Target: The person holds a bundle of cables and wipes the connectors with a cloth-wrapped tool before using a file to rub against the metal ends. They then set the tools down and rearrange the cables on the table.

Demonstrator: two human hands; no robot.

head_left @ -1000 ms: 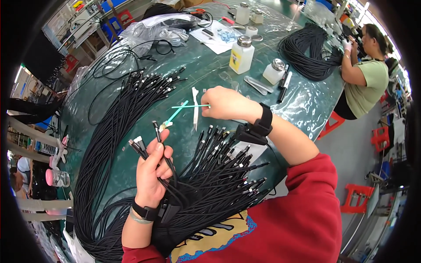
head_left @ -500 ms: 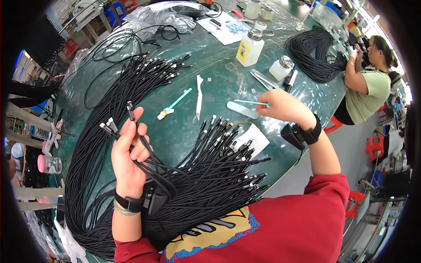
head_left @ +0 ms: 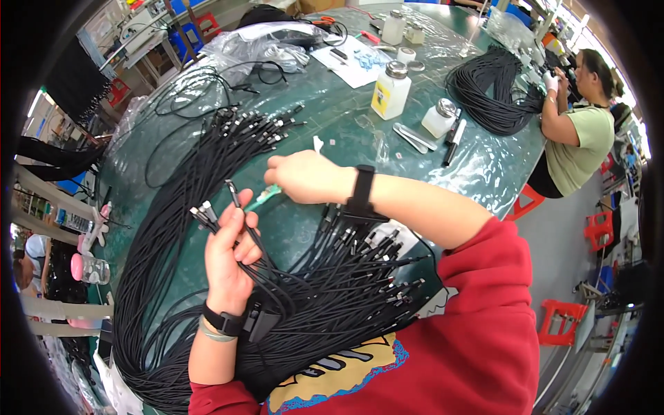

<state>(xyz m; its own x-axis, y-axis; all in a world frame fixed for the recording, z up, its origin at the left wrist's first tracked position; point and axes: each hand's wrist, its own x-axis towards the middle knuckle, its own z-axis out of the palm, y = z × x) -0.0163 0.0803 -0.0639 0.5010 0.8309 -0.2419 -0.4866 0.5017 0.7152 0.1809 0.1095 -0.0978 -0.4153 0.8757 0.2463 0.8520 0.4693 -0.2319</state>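
Note:
My left hand (head_left: 232, 263) is closed round several black cables (head_left: 266, 277). One cable end with a slim metal connector (head_left: 232, 190) stands up above its thumb and finger, and a cluster of silver-tipped plugs (head_left: 205, 214) pokes out to the left of the thumb. My right hand (head_left: 308, 176) is closed just beyond those plugs, its fingers bent and partly hidden. A teal stick (head_left: 265, 197) shows directly below the right fingers, close to the upright connector. A large bundle of black cables (head_left: 332, 277) lies under and beside my left forearm, plugs pointing right.
More cable ends (head_left: 256, 128) fan out at the far left. A yellow-labelled bottle (head_left: 391, 90), a smaller bottle (head_left: 440, 117), tweezers (head_left: 413, 138) and markers (head_left: 454, 142) stand or lie beyond my right arm. A co-worker (head_left: 577, 131) sits at the right beside coiled cables (head_left: 494, 90).
My right hand has swung left from the table's right side to beside the left hand's plugs. My left hand, still gripping the cables, appears slightly farther right and lower.

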